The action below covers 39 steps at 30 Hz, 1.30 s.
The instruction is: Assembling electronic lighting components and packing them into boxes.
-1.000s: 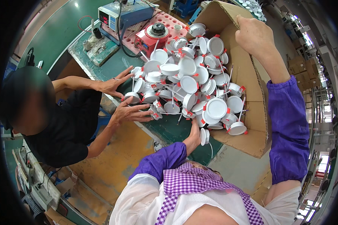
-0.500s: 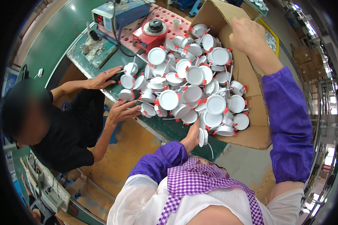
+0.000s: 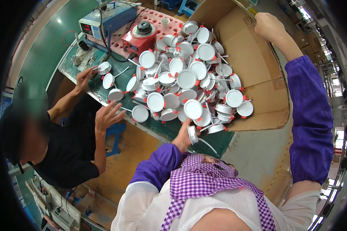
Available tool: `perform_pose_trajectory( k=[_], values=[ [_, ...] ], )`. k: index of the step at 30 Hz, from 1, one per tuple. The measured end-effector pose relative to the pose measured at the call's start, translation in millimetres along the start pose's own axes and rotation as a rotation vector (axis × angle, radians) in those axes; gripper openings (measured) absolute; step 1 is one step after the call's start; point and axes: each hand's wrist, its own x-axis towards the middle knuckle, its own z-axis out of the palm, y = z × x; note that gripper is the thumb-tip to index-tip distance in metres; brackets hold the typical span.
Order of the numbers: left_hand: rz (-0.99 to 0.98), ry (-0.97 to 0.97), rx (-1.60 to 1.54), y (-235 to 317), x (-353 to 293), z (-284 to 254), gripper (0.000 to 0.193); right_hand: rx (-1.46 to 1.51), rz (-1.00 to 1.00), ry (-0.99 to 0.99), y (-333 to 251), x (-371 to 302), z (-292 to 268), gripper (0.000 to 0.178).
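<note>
Now we are looking down past our purple checked scarf [image 3: 204, 181] and purple sleeves to our left hand [image 3: 184, 135], which is closing its fingers around one round white downlight [image 3: 193, 134] at the near edge of the green worktop [image 3: 173, 133]; the lamp is standing on edge, its thin white lead trailing toward us. Compared with a second ago, the heap of downlights [image 3: 185, 77] is spreading wider out of the tipped cardboard box [image 3: 254, 73], and several lamps are now lying singly on the worktop near the co-worker, so more of them are coming within easy reach. That co-worker, in a black top, is holding one hand [image 3: 107, 115] open and spread just beside a loose lamp, while their other hand [image 3: 85, 77] is touching a small one further along; earlier both were pressing into the pile. The lamps are smooth matte white discs with shallow rims and small red spring clips. Farther off, our right hand [image 3: 270, 25] is gripping the box's upper flap, curled shut over the corrugated brown edge. Beyond the pile a red round-topped device [image 3: 140, 35] and a blue bench unit [image 3: 108, 19] are sitting on the worktop.
</note>
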Motion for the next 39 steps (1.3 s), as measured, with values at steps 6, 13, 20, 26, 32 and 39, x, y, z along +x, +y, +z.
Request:
perform_pose_trajectory(
  k=[6,13,20,26,32,39],
  values=[
    [-0.081,-0.074,-0.078,-17,3,-1,0.093,0.082,-0.04,0.081,18,-6,-25,0.024],
    [-0.181,-0.344,0.331,32,44,-39,0.062,0.053,-0.03,0.299,35,-40,-69,0.03],
    [-0.323,-0.417,0.465,67,12,-5,0.043,0.143,0.086,0.394,42,-67,-64,0.033],
    [-0.434,-0.436,0.558,73,30,-9,0.045,0.142,0.088,0.486,52,-71,-64,0.036],
    [-0.482,-0.419,0.604,75,40,-16,0.038,0.123,0.181,0.594,84,-88,-72,0.036],
    [-0.43,-0.371,0.577,78,29,-5,0.04,0.209,0.166,0.732,59,-118,-75,0.034]
  ],
)
